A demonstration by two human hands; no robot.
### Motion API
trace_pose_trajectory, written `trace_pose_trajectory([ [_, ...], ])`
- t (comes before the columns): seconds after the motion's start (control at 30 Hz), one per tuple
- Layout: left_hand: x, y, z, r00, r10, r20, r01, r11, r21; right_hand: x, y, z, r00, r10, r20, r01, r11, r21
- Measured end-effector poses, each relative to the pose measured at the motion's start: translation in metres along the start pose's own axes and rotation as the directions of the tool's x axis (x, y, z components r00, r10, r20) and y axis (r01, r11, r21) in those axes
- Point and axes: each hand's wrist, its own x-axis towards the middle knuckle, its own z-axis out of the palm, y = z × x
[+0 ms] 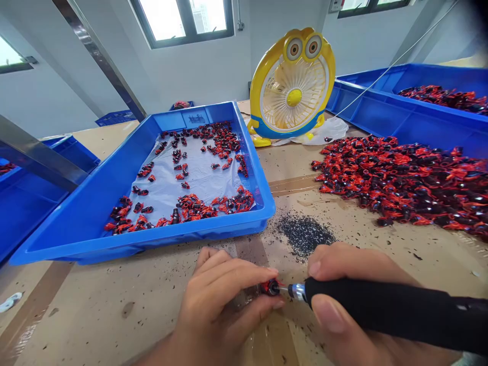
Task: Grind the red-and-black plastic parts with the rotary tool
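Grasping a black-sleeved tool (381, 307) in the right hand (362, 343), index finger on its far side and thumb on its near side, and pointing its metal tip (299, 292) leftward. Pinching one small red-and-black part (270, 287) in the left hand (213, 300), between thumb and fingers, near the middle of the scene at the tabletop (152, 300), open end turned right toward the tool. Apparently touching tip to opening, without showing how deep. Best bracing the left hand low, pinching firmly enough to resist twisting without squashing the rim. Best lining the tool up with the opening, pressing lightly, and tucking the left fingertips behind the rim, since probably risking a slip into the thumb. Seeing a patch of black crumbs (305, 234) just beyond; best working clear of it for a clean opening. Seeing farther left a blue tray (171, 241) with similar parts spread over a white liner (206, 173), and to the right a heap of parts (381, 175). Facing a yellow fan (293, 96) at the far side, perhaps blowing light crumbs about if running.
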Motion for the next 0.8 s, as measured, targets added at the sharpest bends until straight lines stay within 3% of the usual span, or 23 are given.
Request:
trace_pose_trajectory([
  [0.3,0.0,-0.001,0.0,1.0,0.008,-0.006,-0.008,1.0,0.012,-0.002,-0.005,0.006,0.996,0.056,-0.07,-0.057,0.998,-0.013],
  [0.6,-0.003,-0.001,0.001,1.0,-0.021,0.002,0.021,1.0,0.003,0.001,0.0,-0.004,1.0,0.009,0.007,-0.009,0.999,0.031],
  [0.8,-0.004,-0.001,0.003,0.999,-0.035,-0.004,0.035,0.999,0.002,0.0,-0.002,-0.002,1.0,-0.002,-0.001,0.002,1.0,-0.02],
])
